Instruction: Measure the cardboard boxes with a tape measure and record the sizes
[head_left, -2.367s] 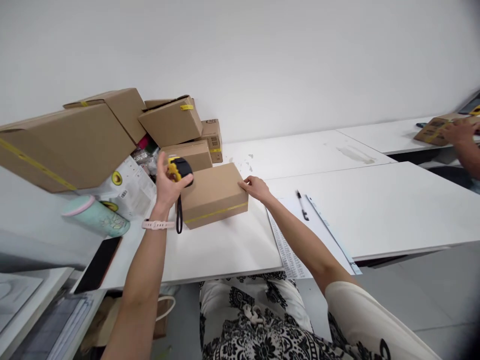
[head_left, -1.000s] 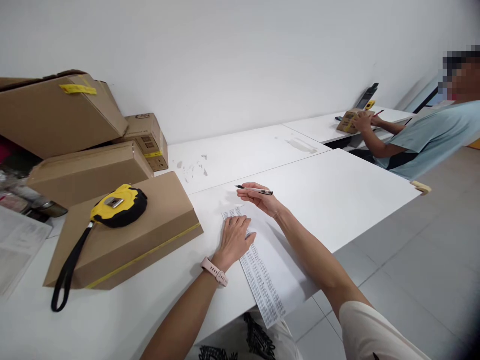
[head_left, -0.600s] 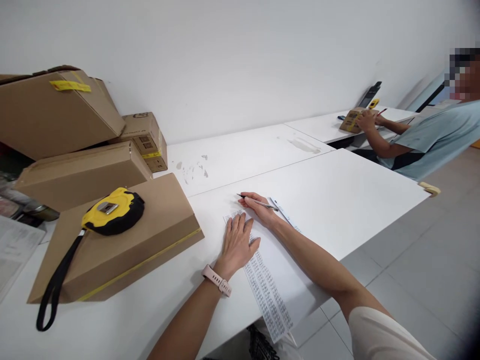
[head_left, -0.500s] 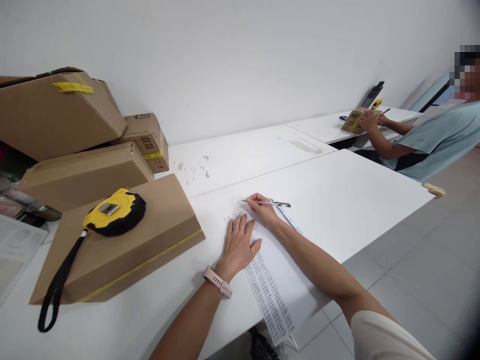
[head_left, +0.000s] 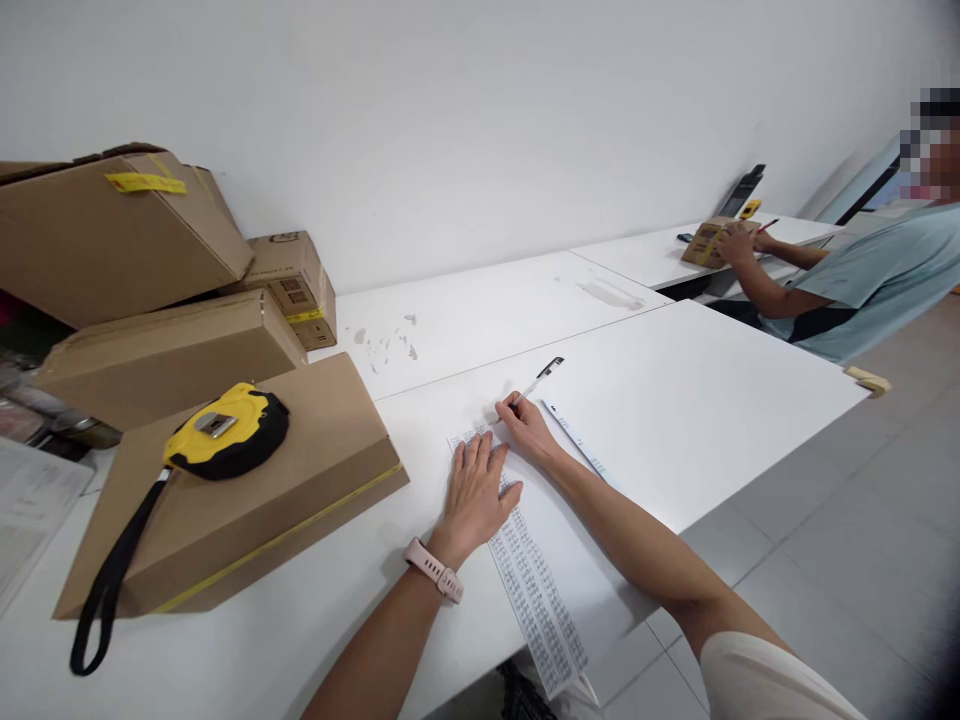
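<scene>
A long printed paper sheet covered in rows of small marks lies on the white table, its near end hanging past the edge. My left hand rests flat on the sheet with fingers spread. In my right hand is a pen, pinched near its tip and slanting up to the right; the tip is by the sheet's far end. A narrow pale strip with blue print lies beside my right forearm, partly hidden by it.
To the left, a yellow and black tape measure sits on a cardboard box. More boxes are stacked behind. On the right, a person in a light blue shirt holds a small box at another table.
The pen has swung from nearly flat to a steeper upright slant, and its tip has come down toward the sheet. My right hand shifted slightly; my left hand stays put.
</scene>
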